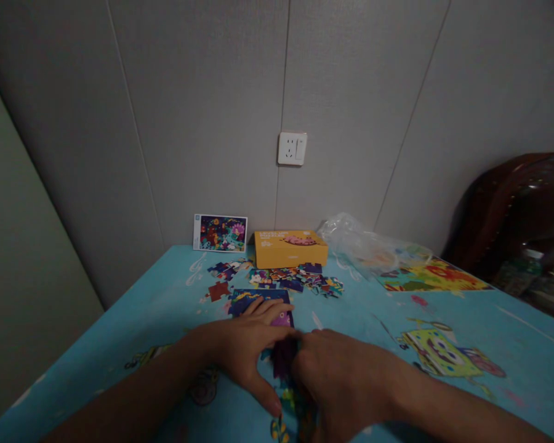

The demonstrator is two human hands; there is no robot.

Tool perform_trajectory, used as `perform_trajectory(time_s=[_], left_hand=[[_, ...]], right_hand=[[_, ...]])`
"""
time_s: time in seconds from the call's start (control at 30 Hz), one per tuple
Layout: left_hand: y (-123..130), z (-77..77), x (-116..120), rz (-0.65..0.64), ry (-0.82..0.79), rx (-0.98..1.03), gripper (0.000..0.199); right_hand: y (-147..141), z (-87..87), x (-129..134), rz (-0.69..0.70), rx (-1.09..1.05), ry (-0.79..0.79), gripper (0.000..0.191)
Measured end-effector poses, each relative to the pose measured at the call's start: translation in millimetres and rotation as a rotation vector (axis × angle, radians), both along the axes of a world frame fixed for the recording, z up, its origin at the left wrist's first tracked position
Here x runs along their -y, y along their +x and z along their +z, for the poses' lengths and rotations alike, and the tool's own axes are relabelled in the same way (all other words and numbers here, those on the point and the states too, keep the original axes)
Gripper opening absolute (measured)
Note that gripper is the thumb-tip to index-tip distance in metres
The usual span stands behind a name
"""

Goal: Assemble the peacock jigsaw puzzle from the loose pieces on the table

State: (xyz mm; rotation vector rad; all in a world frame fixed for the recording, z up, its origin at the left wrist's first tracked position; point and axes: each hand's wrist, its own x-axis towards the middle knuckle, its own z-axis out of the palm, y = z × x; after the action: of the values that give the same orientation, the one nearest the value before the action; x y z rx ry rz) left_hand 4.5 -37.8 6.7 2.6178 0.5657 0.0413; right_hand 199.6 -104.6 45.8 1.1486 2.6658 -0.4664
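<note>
My left hand [253, 338] lies with fingers spread over the partly joined jigsaw puzzle [249, 298], its fingertips on the dark blue and purple upper section. Close beside it, my right hand [332, 372] is closed, with fingers curled down at the puzzle's right side. Whatever its fingertips grip is hidden and somewhat blurred. Between the hands a dark purple part of the puzzle shows, and green and yellow parts show lower down. Beyond my left hand, a reddish-brown puzzle piece [218, 291] lies apart. Several loose puzzle pieces [290, 285] are heaped farther back.
A yellow puzzle box [290, 255] stands near the wall, with a picture card [220, 234] leaning to its left. On the right are a clear plastic bag [357, 243] and a colourful orange picture sheet [438, 277]. A cartoon-print blue cloth [143, 320] covers the table; a dark chair [503, 191] stands beyond.
</note>
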Motion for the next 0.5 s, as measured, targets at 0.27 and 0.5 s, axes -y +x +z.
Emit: perform_trajectory(time_s=[0.27,0.5], left_hand=[[1,-3.9,-2,-0.009,0.050,0.003,0.108],[0,3.2,-2,0.084,0.053,0.031,0.082]], right_hand=[[9,-2.7,-23,0.066,-0.226,-0.410,0.037],[65,-9.6,-89,-0.308,-0.225,-0.396,0.029]])
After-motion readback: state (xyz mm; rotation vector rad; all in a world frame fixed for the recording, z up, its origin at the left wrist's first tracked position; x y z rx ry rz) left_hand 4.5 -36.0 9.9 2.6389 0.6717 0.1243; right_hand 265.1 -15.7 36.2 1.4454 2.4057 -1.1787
